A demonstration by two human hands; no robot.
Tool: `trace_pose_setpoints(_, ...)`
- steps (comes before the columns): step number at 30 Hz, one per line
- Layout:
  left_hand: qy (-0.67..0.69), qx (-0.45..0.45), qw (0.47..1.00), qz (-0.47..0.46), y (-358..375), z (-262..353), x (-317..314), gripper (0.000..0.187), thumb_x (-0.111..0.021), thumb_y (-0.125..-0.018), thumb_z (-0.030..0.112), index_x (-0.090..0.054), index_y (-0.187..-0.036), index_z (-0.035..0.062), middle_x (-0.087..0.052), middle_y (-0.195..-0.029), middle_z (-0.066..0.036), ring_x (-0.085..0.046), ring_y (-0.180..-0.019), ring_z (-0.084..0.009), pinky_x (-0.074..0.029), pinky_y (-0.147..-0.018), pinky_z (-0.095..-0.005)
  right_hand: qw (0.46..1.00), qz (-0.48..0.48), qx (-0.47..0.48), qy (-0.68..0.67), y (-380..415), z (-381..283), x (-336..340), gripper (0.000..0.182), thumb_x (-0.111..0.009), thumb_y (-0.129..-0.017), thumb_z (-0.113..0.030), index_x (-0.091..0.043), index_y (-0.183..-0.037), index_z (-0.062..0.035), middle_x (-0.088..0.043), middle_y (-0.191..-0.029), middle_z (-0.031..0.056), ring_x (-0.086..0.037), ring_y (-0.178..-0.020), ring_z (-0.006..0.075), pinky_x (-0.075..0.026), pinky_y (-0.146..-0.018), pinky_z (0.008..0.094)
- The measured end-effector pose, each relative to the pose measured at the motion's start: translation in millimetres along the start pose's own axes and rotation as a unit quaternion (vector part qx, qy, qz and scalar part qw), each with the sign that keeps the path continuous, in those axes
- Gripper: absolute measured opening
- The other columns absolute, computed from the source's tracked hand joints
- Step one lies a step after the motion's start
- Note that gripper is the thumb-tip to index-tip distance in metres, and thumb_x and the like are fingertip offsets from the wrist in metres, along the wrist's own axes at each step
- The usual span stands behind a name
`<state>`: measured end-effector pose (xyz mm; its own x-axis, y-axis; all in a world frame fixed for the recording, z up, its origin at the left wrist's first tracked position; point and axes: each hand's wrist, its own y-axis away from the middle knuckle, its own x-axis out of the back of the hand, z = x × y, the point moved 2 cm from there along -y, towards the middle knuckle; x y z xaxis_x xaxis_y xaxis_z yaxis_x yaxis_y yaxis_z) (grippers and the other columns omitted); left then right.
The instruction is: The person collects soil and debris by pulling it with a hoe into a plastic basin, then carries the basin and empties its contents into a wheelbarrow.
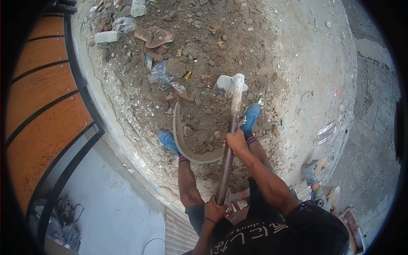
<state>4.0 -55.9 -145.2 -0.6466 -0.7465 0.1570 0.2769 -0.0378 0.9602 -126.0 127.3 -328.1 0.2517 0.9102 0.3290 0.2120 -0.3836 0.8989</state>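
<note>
Both my hands grip the long brown wooden handle (229, 140) of a hoe. My right hand (236, 141) holds it midway along. My left hand (214, 210), with a band at the wrist, is closed near its lower end. The pale, dirt-caked hoe blade (227, 85) rests on the soil beyond a round metal pan (178, 136). The pan lies between my blue shoes (250, 117) and holds soil and small stones.
Loose earth with rubble, a grey brick (106, 37) and torn plastic scraps (161, 74) fills the patch ahead. A concrete curb (114, 127) and an orange slatted gate (38, 93) run along the left. Grey footwear (312, 174) lies at the right on bare concrete.
</note>
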Motion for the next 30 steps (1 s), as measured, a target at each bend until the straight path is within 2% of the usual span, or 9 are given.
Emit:
trace_pose_setpoints(5,0.01,0.044,0.999,0.006,66.7,-7.2,-18.9,0.051,-0.076,-0.061,0.03,-0.061,-0.097,-0.0017,-0.067,-0.083,-0.022,-0.068,-0.082,-0.0343,-0.053,-0.073,-0.0391,0.996,0.0,0.048,0.073,62.1,6.2,29.4,0.042,-0.066,-0.066,-0.007,-0.053,-0.103,0.0073,-0.062,-0.074,0.0132,-0.062,-0.056,0.0246,-0.05,-0.054,0.0345)
trace_pose_setpoints(7,0.016,0.033,0.999,0.009,63.0,6.2,-26.1,0.049,-0.075,-0.063,0.031,-0.059,-0.097,-0.0012,-0.066,-0.082,-0.023,-0.067,-0.081,-0.037,-0.053,-0.073,-0.0424,0.996,0.022,0.085,0.017,56.7,4.6,44.0,0.041,-0.066,-0.066,-0.006,-0.053,-0.103,0.0072,-0.061,-0.075,0.0125,-0.061,-0.058,0.024,-0.05,-0.056,0.0331)
trace_pose_setpoints(8,0.02,0.027,0.999,0.002,64.3,13.3,-32.5,0.048,-0.073,-0.066,0.032,-0.058,-0.097,-0.0007,-0.066,-0.082,-0.024,-0.065,-0.081,-0.0397,-0.052,-0.073,-0.0456,0.998,0.004,0.053,-0.035,44.5,1.1,51.6,0.038,-0.064,-0.067,-0.002,-0.053,-0.102,0.0078,-0.059,-0.07,0.0114,-0.059,-0.057,0.0206,-0.049,-0.056,0.0312)
trace_pose_setpoints(14,0.003,-0.044,0.999,0.025,-36.2,113.4,-50.7,0.042,-0.071,-0.063,0.023,-0.059,-0.094,-0.0041,-0.065,-0.076,-0.023,-0.066,-0.076,-0.0377,-0.051,-0.069,-0.0419,0.994,-0.07,-0.025,-0.085,-60.9,-80.9,70.7,0.007,-0.059,-0.068,0.002,-0.057,-0.074,0.0038,-0.057,-0.061,0.0098,-0.055,-0.047,0.0193,-0.045,-0.042,0.033)
trace_pose_setpoints(17,0.048,-0.042,0.997,0.044,-59.4,120.2,-56.4,0.043,-0.071,-0.064,0.023,-0.059,-0.094,-0.0044,-0.064,-0.076,-0.023,-0.066,-0.075,-0.0378,-0.051,-0.069,-0.0412,0.996,-0.081,-0.009,-0.028,-88.8,-96.0,61.0,0.012,-0.059,-0.069,0.002,-0.054,-0.081,0.0031,-0.054,-0.062,0.0089,-0.054,-0.046,0.0182,-0.047,-0.043,0.0305)
trace_pose_setpoints(22,0.11,-0.021,0.993,0.047,-2.2,55.6,-37.5,0.048,-0.073,-0.063,0.026,-0.059,-0.096,-0.0052,-0.065,-0.08,-0.024,-0.066,-0.077,-0.037,-0.052,-0.07,-0.04,0.997,-0.069,0.022,-0.014,-30.5,-41.8,27.9,0.02,-0.06,-0.067,0.002,-0.052,-0.086,0.0045,-0.055,-0.063,0.0094,-0.055,-0.047,0.0192,-0.046,-0.041,0.0322)
trace_pose_setpoints(25,-0.017,0.027,0.999,0.031,51.0,3.1,-24.2,0.048,-0.075,-0.065,0.031,-0.059,-0.099,0.0006,-0.067,-0.077,-0.02,-0.067,-0.077,-0.0361,-0.053,-0.069,-0.0419,0.999,-0.024,0.038,0.031,51.5,-8.1,24.6,0.027,-0.059,-0.068,0.005,-0.051,-0.094,0.0051,-0.055,-0.067,0.0092,-0.057,-0.05,0.019,-0.047,-0.043,0.0322)
trace_pose_setpoints(27,0.007,0.049,0.999,0.013,104.6,-39.1,-44.7,0.053,-0.077,-0.065,0.038,-0.059,-0.099,0.0023,-0.067,-0.08,-0.021,-0.067,-0.079,-0.0372,-0.053,-0.07,-0.043,0.997,-0.07,-0.037,0.006,92.9,26.5,29.5,0.031,-0.061,-0.068,0.005,-0.049,-0.097,0.0051,-0.055,-0.069,0.0097,-0.058,-0.05,0.0186,-0.047,-0.043,0.0321)
trace_pose_setpoints(30,0.023,0.072,0.997,-0.01,125.4,-48.8,-47.5,0.054,-0.078,-0.064,0.039,-0.059,-0.1,0.0033,-0.067,-0.081,-0.022,-0.066,-0.079,-0.0387,-0.053,-0.071,-0.044,0.996,-0.078,-0.029,-0.026,130.2,25.3,34.2,0.032,-0.06,-0.069,0.006,-0.047,-0.098,0.004,-0.056,-0.069,0.0098,-0.058,-0.051,0.0182,-0.048,-0.043,0.0312)
